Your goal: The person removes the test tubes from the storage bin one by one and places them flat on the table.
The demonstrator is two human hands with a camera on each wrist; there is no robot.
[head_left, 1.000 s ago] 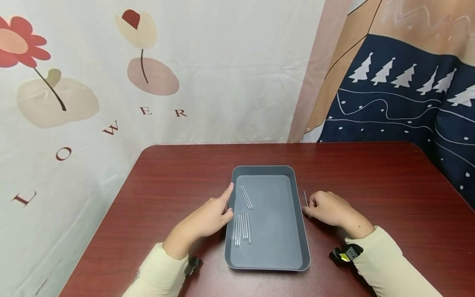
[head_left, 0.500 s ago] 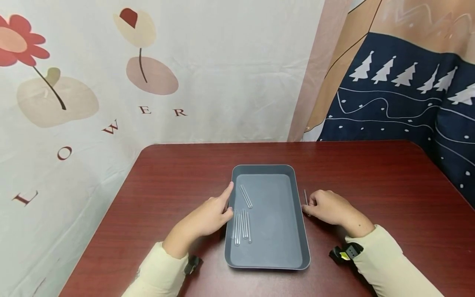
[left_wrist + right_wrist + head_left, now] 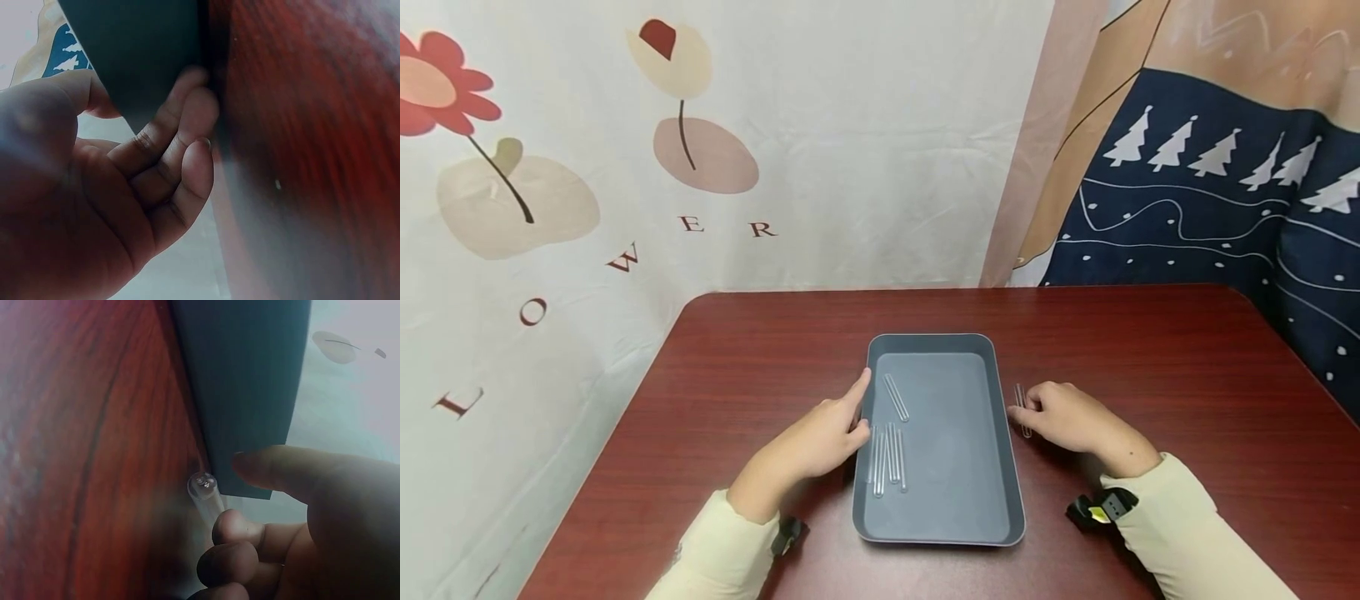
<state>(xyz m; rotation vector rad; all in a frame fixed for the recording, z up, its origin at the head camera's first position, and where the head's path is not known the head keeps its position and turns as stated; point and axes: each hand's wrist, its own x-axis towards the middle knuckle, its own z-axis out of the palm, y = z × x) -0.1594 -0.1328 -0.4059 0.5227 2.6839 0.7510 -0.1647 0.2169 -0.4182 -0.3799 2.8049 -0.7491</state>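
Observation:
A grey rectangular tray [image 3: 955,533] lies on the table, with several clear glass test tubes [image 3: 889,454] along its left side. My left hand [image 3: 820,437] holds the tray's left edge. Its thumb reaches over the rim while the other fingers [image 3: 199,165] bend against the outer wall. Outside the right wall, another clear tube [image 3: 206,490] lies on the table close to the tray. Beside it is my right hand [image 3: 1063,417], its thumb spread away from the fingers near the tray wall. The curled fingertips [image 3: 232,528] are at the tube and partly hide it.
The dark red wooden table [image 3: 1157,358] extends around the tray. Behind it hang a pale printed cloth [image 3: 865,167] and a navy cloth with white trees [image 3: 1180,200]. Black devices, one on the right wrist [image 3: 1101,507], are strapped near both cuffs.
At the right of the tray, my right hand shifts slightly and its thumb parts from the fingers, showing more of the tube. My left hand and the tubes in the tray stay put.

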